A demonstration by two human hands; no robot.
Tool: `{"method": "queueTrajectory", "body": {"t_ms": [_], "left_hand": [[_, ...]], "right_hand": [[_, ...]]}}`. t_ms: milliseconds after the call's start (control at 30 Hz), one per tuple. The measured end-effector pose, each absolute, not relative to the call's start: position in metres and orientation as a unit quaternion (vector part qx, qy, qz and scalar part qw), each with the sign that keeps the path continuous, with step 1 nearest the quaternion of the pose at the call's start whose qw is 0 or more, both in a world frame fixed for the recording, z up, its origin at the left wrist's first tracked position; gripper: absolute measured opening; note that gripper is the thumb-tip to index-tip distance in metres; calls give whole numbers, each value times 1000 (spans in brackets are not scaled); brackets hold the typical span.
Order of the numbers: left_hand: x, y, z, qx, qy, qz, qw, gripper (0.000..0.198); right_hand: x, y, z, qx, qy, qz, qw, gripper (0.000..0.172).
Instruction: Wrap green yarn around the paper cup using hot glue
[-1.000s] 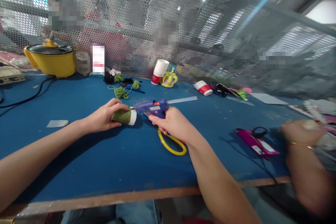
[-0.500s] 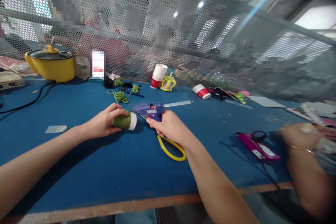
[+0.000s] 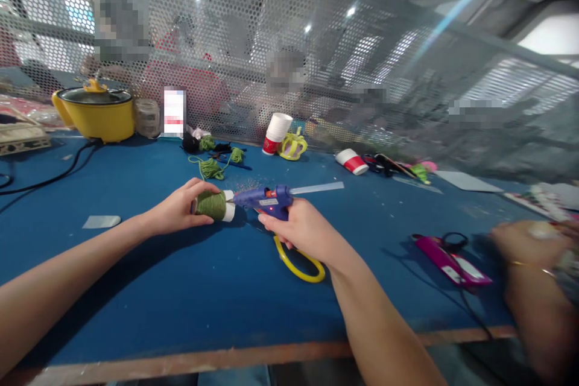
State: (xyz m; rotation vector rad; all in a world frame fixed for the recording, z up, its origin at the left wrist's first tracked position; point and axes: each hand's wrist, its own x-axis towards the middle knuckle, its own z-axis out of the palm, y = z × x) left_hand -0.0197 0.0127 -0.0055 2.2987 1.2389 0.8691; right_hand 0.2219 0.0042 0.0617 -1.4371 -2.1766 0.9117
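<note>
My left hand (image 3: pixel 178 212) is wrapped round a paper cup (image 3: pixel 216 205) lying on its side on the blue table (image 3: pixel 181 289); green yarn covers most of the cup and its white rim points right. My right hand (image 3: pixel 302 229) grips a blue glue gun (image 3: pixel 266 198) by the handle. The gun's nozzle touches the cup's rim, a clear glue stick juts from its back, and a red light glows on its body. Yellow-handled scissors (image 3: pixel 298 262) lie on the table just under my right wrist.
A yellow pot (image 3: pixel 96 112) and a black cable stand at the back left. Loose green yarn (image 3: pixel 210 167), stacked paper cups (image 3: pixel 275 131), a yellow crown shape (image 3: pixel 293 146) and a tipped cup (image 3: pixel 351 161) lie before the mesh screen. Another person's hand (image 3: pixel 529 247) reaches near a pink glue gun (image 3: pixel 450 259).
Both hands, the cup and the glue gun keep their grip and contact. The view has shifted slightly. The other person's hand at the right has moved a little.
</note>
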Motion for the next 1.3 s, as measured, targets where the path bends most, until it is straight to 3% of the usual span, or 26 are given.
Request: {"method": "queueTrajectory", "body": {"t_ms": [200, 967, 1200, 1300], "left_hand": [[-20, 13, -5, 818, 448, 306, 193, 41], [-17, 9, -4, 872, 381, 282, 123, 42], [-16, 9, -5, 872, 379, 290, 110, 42], [-17, 10, -6, 871, 380, 296, 100, 43]], "right_hand": [[224, 4, 61, -520, -776, 319, 159, 20], [212, 16, 60, -543, -747, 331, 195, 16], [215, 28, 51, -523, -697, 432, 231, 13], [223, 39, 52, -507, -658, 473, 293, 14]]}}
